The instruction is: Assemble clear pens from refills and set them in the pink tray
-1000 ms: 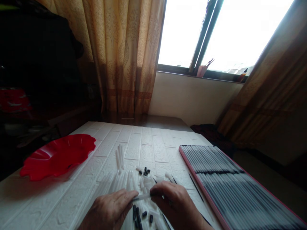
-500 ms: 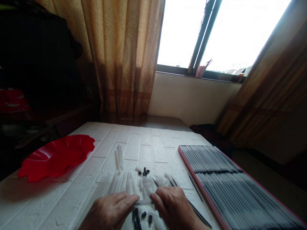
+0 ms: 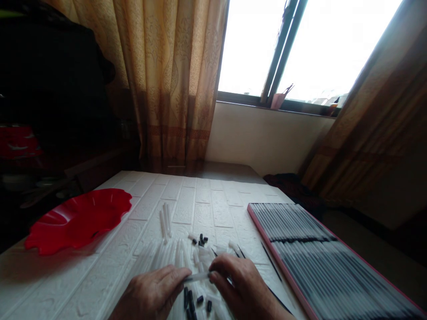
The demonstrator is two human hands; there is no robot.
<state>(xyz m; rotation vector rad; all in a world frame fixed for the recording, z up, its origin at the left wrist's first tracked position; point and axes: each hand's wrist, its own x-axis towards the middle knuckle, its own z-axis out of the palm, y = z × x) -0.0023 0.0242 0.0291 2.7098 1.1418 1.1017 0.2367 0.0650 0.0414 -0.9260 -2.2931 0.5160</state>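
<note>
Between my two hands, low in the middle of the head view, is a thin translucent tube (image 3: 199, 277). My left hand (image 3: 155, 289) pinches its left end, and my right hand (image 3: 235, 280) has thumb and fingertips closed on the right end. Just below the tube lie several small black caps (image 3: 190, 300). Clear tubes (image 3: 171, 251) are heaped beyond and beside my left hand, with a few more (image 3: 166, 221) farther off. Small black and white pieces (image 3: 201, 240) sit beyond the hands. Thin black rods (image 3: 271, 262) lie to the right of my right hand.
A pink-edged tray (image 3: 256, 221) on the right holds rows of grey and clear tubes. On the left stands a red scalloped dish (image 3: 80, 220). Everything rests on a white brick-patterned table (image 3: 218, 211). Curtains (image 3: 173, 80) and a window are behind it.
The tube between my hands has risen slightly at its right end. My right hand has lifted and turned a little, with its fingers more arched; my left hand has barely moved.
</note>
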